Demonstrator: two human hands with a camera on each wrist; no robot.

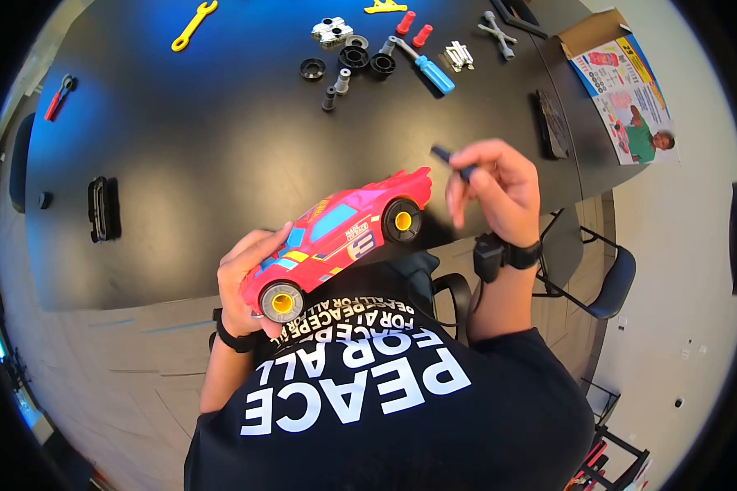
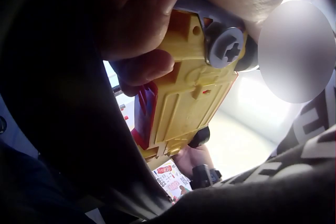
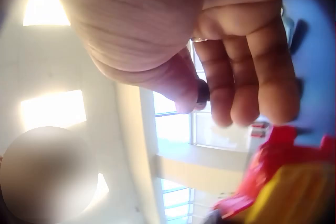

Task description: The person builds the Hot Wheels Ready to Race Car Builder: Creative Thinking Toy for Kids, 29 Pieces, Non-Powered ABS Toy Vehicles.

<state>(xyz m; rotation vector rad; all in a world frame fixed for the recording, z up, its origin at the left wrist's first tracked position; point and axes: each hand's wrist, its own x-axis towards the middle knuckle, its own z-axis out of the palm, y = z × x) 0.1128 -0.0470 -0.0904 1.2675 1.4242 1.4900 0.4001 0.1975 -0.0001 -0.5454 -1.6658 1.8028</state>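
My left hand [image 1: 239, 268] grips one end of a red toy race car [image 1: 344, 233] above the table's near edge. Two black wheels with yellow hubs, a nearer wheel [image 1: 282, 304] and a farther wheel [image 1: 403, 221], show on its side. The left wrist view reveals the car's yellow underside [image 2: 181, 106] and a grey round cap [image 2: 227, 48] with a cross-shaped slot, close to the fingers. Beyond the car's tail, my right hand [image 1: 504, 188] pinches a short dark rod [image 1: 440, 154] between thumb and finger, its other fingers extended.
Across the black table [image 1: 221, 123] lie a yellow wrench [image 1: 192, 29], a blue-handled screwdriver [image 1: 430, 69], black wheel parts [image 1: 354, 56], a red-handled tool [image 1: 59, 98] and a grey cross wrench [image 1: 499, 34]. A printed box [image 1: 622, 90] stands at right; a black case [image 1: 102, 209] lies left.
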